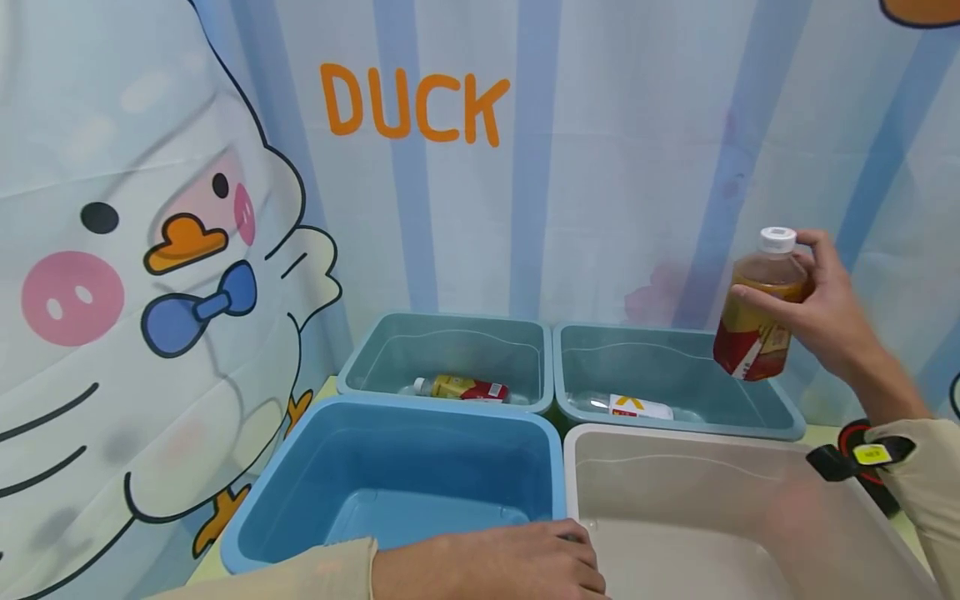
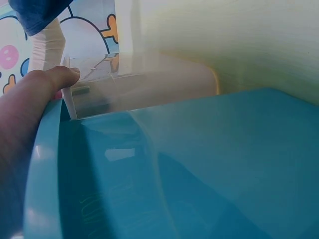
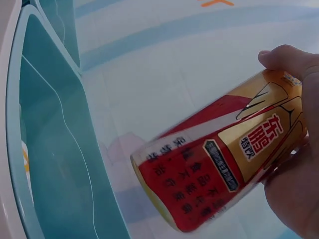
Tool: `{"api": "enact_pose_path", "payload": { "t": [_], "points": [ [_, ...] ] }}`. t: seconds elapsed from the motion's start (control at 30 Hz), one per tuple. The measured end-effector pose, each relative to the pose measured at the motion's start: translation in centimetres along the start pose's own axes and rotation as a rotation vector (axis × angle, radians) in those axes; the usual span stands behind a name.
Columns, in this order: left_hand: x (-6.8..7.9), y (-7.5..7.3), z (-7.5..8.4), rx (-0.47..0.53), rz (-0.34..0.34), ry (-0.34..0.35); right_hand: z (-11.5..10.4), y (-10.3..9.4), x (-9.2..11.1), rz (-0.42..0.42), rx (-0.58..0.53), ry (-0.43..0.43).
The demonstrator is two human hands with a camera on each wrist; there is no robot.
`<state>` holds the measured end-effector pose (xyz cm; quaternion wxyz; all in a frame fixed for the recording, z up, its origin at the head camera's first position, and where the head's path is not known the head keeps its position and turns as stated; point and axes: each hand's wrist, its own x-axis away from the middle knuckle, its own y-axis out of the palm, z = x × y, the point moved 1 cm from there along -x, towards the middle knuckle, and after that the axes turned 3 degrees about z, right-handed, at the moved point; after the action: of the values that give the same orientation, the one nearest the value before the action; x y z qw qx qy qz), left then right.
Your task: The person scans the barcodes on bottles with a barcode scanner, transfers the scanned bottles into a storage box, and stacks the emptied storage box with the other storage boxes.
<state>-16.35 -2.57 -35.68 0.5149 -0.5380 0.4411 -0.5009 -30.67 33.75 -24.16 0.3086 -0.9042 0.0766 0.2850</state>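
My right hand (image 1: 832, 308) holds a drink bottle (image 1: 761, 308) with a white cap and a red-and-gold label above the back right teal bin (image 1: 678, 346). The bottle is nearly upright with its base tilted slightly left. In the right wrist view the bottle's label (image 3: 219, 159) faces the camera, and the thumb and fingers wrap its upper part. My left hand (image 1: 498, 562) is at the near edge, its fingers curled over the rim where the blue bin (image 1: 393, 405) meets the beige bin (image 1: 675, 437). The thumb (image 2: 62, 77) lies along the rim in the left wrist view.
The back left teal bin (image 1: 450, 322) contains a bottle with a yellow-and-red label (image 1: 468, 388). In the back right bin lies a clear bottle with a white-and-yellow label (image 1: 637, 407). Behind the bins hangs a striped curtain (image 1: 600, 167) printed with a duck and the word DUCK.
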Motion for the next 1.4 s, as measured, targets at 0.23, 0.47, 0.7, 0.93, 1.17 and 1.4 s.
{"api": "enact_pose_path", "payload": {
  "t": [0.23,0.47,0.7,0.93,1.17,1.4],
  "points": [
    [0.2,-0.1,-0.2,0.011,-0.013,-0.004,-2.2,3.8,-1.4,-0.085,0.012,-0.033],
    [0.1,-0.1,-0.3,0.019,-0.031,-0.011,-4.2,8.1,-2.3,-0.185,0.01,-0.155],
    [0.0,0.0,-0.3,0.02,-0.044,-0.035,-6.1,12.8,-3.0,-0.285,0.041,-0.327],
    [-0.1,-0.1,-0.3,0.032,-0.056,-0.026,-8.0,16.8,-3.4,-0.417,0.052,-0.457],
    [-0.3,-0.2,-0.2,0.029,-0.079,-0.016,-9.6,19.9,-3.6,-0.509,0.035,-0.457],
    [-0.1,-0.2,-0.2,0.009,-0.07,0.027,-10.3,22.2,-3.4,-0.553,0.046,-0.488]
  ]
}}
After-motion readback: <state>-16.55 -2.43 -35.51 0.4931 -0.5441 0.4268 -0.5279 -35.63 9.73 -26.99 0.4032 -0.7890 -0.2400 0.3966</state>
